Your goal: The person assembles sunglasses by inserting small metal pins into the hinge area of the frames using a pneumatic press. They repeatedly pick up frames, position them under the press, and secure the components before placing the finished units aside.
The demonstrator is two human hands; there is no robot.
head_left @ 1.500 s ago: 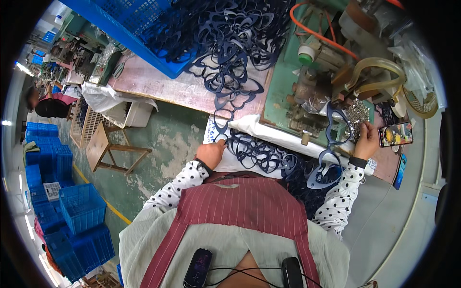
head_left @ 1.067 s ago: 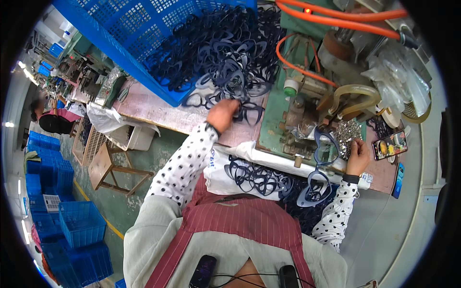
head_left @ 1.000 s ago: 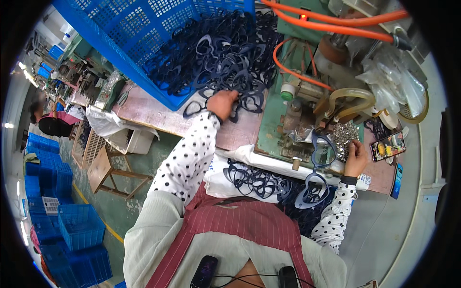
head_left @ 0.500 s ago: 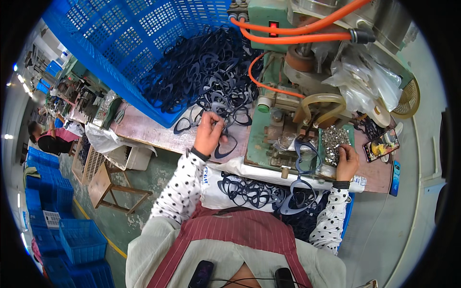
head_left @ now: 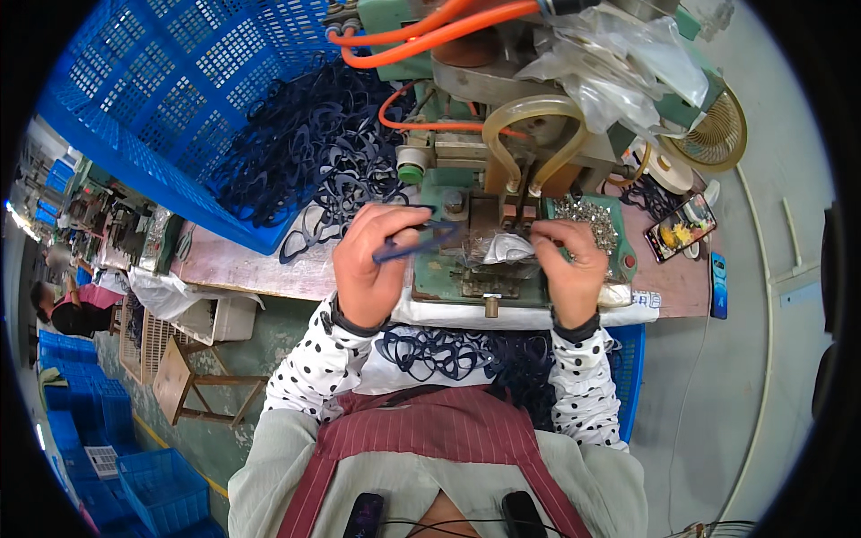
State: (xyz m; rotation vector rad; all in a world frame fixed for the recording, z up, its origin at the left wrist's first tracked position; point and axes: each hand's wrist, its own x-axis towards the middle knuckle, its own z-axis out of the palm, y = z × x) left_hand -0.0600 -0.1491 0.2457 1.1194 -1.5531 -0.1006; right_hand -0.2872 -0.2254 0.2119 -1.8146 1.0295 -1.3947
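Observation:
A dark blue looped strip (head_left: pixel 417 244), slightly blurred, is held by my left hand (head_left: pixel 369 264) at the left front of a green bench machine (head_left: pixel 430 273). The fingers are curled round one end of it. My right hand (head_left: pixel 574 264) is at the machine's work area, thumb and fingers pinched together beside a crumpled clear plastic sheet (head_left: pixel 507 249). Whatever lies between those fingertips is too small to make out. Just behind the right hand, a tray of small shiny metal pieces (head_left: pixel 587 218) rests on the machine's base.
A big blue basket (head_left: pixel 134 148) at the left holds a heap of dark blue looped strips (head_left: pixel 296 134). More looped strips (head_left: pixel 439 351) lie below the table edge before me. A phone (head_left: pixel 682 229) and a blue device (head_left: pixel 719 285) are at the right. Orange hoses (head_left: pixel 439 36) cross above.
My left hand has come from the loose strips to the machine with one strip. My right hand has left the metal pieces for the work area. The strip hanging at the machine's front is gone from there.

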